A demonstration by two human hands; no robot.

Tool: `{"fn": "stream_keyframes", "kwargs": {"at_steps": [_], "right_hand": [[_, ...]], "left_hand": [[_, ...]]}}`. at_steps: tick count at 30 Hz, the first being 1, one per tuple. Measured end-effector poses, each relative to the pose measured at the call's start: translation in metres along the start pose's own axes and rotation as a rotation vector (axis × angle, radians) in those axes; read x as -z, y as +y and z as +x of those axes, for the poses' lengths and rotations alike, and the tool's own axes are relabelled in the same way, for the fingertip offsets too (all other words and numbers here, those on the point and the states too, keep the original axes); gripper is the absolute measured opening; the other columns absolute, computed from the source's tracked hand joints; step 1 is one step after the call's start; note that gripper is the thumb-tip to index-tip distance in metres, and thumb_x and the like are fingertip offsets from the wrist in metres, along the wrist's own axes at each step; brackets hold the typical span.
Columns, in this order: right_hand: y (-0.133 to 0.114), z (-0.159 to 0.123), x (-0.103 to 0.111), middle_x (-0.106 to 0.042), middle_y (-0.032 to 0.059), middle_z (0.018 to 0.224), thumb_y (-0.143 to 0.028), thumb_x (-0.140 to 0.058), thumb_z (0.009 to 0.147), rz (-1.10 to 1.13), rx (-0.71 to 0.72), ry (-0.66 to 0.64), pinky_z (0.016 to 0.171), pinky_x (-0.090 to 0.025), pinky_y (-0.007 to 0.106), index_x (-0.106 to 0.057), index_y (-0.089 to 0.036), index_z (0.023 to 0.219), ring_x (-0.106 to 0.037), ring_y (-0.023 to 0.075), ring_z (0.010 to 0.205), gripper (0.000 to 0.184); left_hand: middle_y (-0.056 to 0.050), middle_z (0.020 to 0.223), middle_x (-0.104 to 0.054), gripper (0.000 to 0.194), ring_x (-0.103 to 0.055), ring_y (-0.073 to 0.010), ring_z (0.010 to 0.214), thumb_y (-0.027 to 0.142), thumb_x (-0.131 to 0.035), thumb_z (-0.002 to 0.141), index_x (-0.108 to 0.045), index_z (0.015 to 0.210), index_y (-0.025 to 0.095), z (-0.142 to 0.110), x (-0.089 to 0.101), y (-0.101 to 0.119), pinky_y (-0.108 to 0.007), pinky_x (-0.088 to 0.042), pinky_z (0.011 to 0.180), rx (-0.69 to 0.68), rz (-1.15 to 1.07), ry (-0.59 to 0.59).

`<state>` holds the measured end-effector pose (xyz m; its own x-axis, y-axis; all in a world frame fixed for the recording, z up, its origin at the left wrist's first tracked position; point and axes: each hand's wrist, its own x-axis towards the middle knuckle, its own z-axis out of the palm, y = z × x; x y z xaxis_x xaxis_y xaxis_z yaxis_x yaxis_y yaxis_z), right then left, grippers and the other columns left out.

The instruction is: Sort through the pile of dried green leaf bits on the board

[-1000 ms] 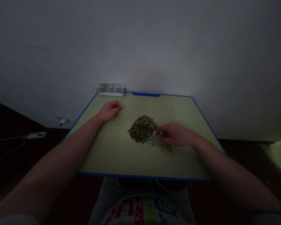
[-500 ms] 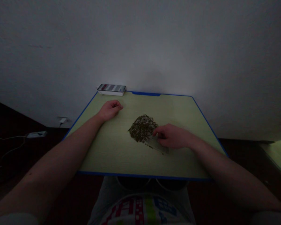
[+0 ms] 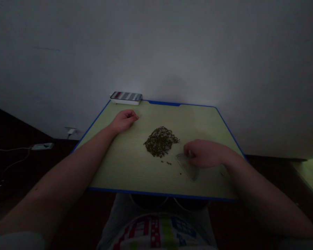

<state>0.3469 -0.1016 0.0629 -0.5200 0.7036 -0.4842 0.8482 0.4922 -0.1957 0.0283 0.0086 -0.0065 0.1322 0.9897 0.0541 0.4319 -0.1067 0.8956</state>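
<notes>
A low heap of small dark olive-brown grains (image 3: 160, 142) lies in the middle of the pale table, with a few loose grains in front of it. My right hand (image 3: 205, 152) is closed on a clear flat plastic scraper (image 3: 188, 170), which is held low over the table to the right of the heap. Its straight edge faces the heap, and a gap of bare tabletop lies between them. My left hand (image 3: 123, 121) rests on the table's far left part, fingers curled in and apart from the heap; nothing shows in it.
The pale tabletop (image 3: 120, 170) has a blue rim and stands against a grey wall (image 3: 156, 48). A phone (image 3: 126, 96) lies on a white box (image 3: 125, 101) at the back left corner. On the floor at left is a power strip (image 3: 42, 146), below a plug (image 3: 71, 131).
My right hand has drawn the scraper away from the heap, to the right and slightly nearer me. Several loose grains now show apart from it. My left hand stays in place.
</notes>
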Motion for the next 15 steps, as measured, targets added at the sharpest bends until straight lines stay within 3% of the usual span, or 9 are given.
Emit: {"fn": "stream_keyframes", "kwargs": {"at_steps": [5,15], "right_hand": [[-0.008,0.005,-0.006,-0.063,0.0056,0.06,-0.02,-0.05,0.064,-0.028,0.008,-0.11,0.044,-0.027,0.026,-0.067,-0.015,0.068,-0.053,0.0148,0.05,0.018],[-0.031,0.015,-0.01,-0.065,0.0053,0.067,-0.023,-0.051,0.069,0.06,0.036,0.026,0.046,-0.029,0.024,-0.066,-0.015,0.08,-0.053,0.0131,0.055,0.02]], "left_hand": [[0.007,0.043,-0.041,0.02,-0.035,-0.0064,0.039,0.035,-0.058,0.068,-0.049,0.064,0.018,0.001,0.0,-0.001,-0.021,-0.026,0.042,-0.015,0.013,-0.008],[0.007,0.044,-0.04,0.021,-0.035,-0.0067,0.04,0.036,-0.058,0.068,-0.049,0.064,0.018,-0.004,-0.001,0.008,-0.022,-0.027,0.043,0.003,0.013,0.001]]}}
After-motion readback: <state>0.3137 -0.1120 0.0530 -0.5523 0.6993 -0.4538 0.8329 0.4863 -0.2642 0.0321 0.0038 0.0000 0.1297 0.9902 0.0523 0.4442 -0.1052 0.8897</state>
